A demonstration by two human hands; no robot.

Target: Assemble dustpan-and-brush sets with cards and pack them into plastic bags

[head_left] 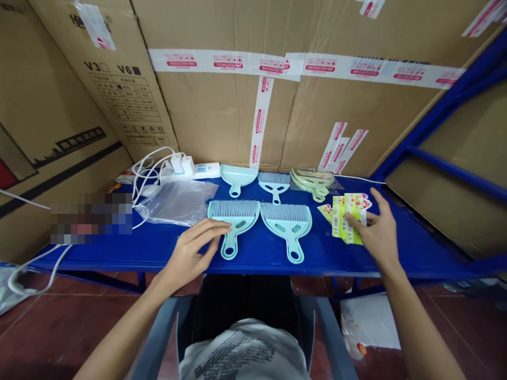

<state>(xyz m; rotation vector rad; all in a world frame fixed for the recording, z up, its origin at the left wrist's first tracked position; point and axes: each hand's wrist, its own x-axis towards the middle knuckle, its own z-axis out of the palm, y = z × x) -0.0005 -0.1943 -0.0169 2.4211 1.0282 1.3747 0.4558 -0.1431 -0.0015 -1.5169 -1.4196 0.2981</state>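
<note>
1. Printed cards point(348, 207), yellow-green and overlapping, were on the right side of the blue table point(158, 249), at the person's right hand point(378, 229).
2. That hand pinched the cards, thumb across their faces and fingers behind, with the index finger stretched away.
3. The left hand point(202, 243) held nothing; its thumb stood apart from loosely bent fingers.
4. Those fingertips were over the left brush-and-dustpan set point(237, 210); I couldn't tell whether they touched it.
5. Just beside it lay the right brush-and-dustpan set point(287, 217).
6. Behind these I saw a separate dustpan point(237, 177), a brush point(274, 183) and a green set point(312, 182) in clear plastic.
7. Clear plastic bags point(182, 200) lay near the power strip point(206, 170).
</note>
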